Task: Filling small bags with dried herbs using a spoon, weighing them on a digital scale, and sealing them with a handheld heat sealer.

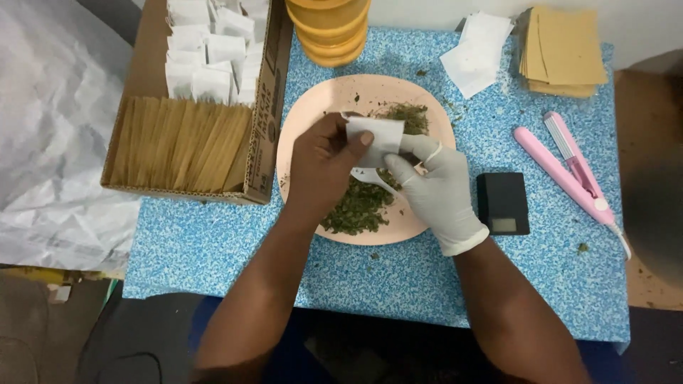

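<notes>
Both hands over pink plate (306,99): left hand (320,167) pinches white sachet (377,136) upright, gloved right hand (434,186) grips small white scoop (370,175) just below it, w/ dried herbs (356,210) underneath.

The small white paper sachet (377,135) is held above the middle of the pink round plate (313,107), tilted a little, its top edge level. A small white spoon (370,176) lies just under the sachet, near its lower edge. The dried green herb (356,210) lies loose on the plate, mostly in the near part, with a smaller heap at the far side.
</notes>
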